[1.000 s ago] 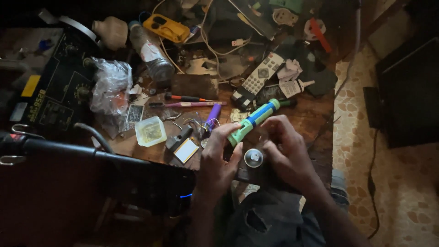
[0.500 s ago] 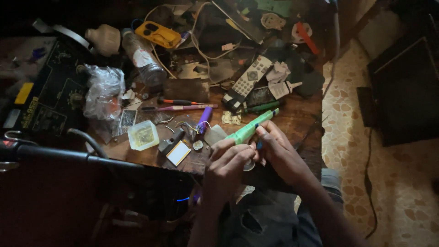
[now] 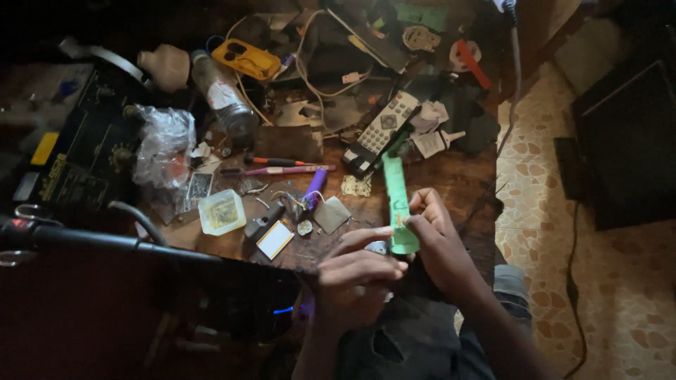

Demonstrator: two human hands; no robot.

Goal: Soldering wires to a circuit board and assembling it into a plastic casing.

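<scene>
Green tool's point(image 3: 398, 204) lower end (behind fingers point(image 3: 422, 229))

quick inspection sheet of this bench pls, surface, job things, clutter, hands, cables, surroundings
surface: dark wooden table, crowded.
job's things: long green tool, held upright over the table's near edge; small metal part under it, unclear.
clutter: grey remote control, yellow device, clear plastic box, crumpled plastic bag, purple cylinder, screwdrivers.
grip: right hand clasps the green tool; left hand touches its lower end.
cables: white wires tangled at the back; black cord on the floor.
surroundings: patterned tile floor.
</scene>
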